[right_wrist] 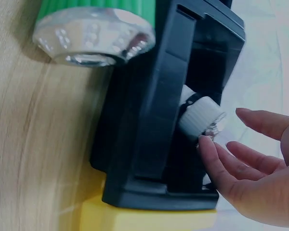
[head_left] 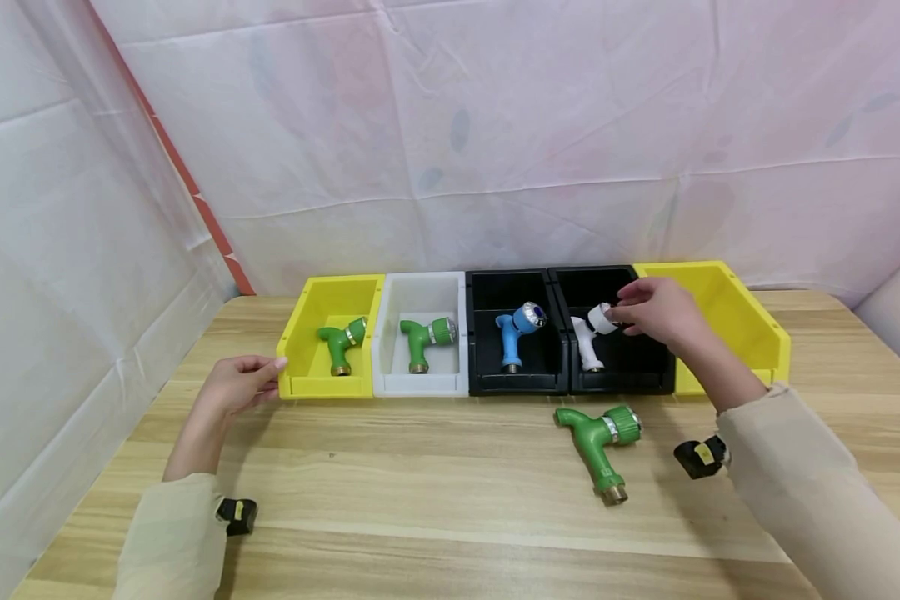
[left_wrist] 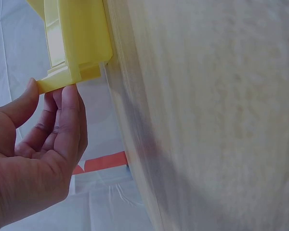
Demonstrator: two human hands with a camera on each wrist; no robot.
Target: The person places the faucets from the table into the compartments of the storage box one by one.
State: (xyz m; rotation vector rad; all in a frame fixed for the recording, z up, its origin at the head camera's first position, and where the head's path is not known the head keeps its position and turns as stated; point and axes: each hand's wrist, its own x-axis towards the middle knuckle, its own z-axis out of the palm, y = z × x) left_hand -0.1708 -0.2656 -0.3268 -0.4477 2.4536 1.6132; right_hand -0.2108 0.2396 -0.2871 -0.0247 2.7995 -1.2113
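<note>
My left hand (head_left: 236,385) pinches the front left corner of the left yellow bin (head_left: 332,387), thumb on top and fingers beneath, as the left wrist view shows. A green tap (head_left: 339,346) lies in that bin. Over the right black bin (head_left: 622,383), my right hand (head_left: 656,310) is at the knob of a white tap (head_left: 587,343). In the right wrist view one fingertip (right_wrist: 207,144) meets or nearly meets the white knob (right_wrist: 201,117), while the other fingers stand apart from it, spread and not gripping.
A white bin (head_left: 420,385) holds another green tap (head_left: 418,346). The left black bin (head_left: 517,385) holds a blue tap (head_left: 512,337). At the right end stands a second yellow bin (head_left: 750,325). A larger green tap (head_left: 596,450) lies on the wooden table (head_left: 420,500) before the bins.
</note>
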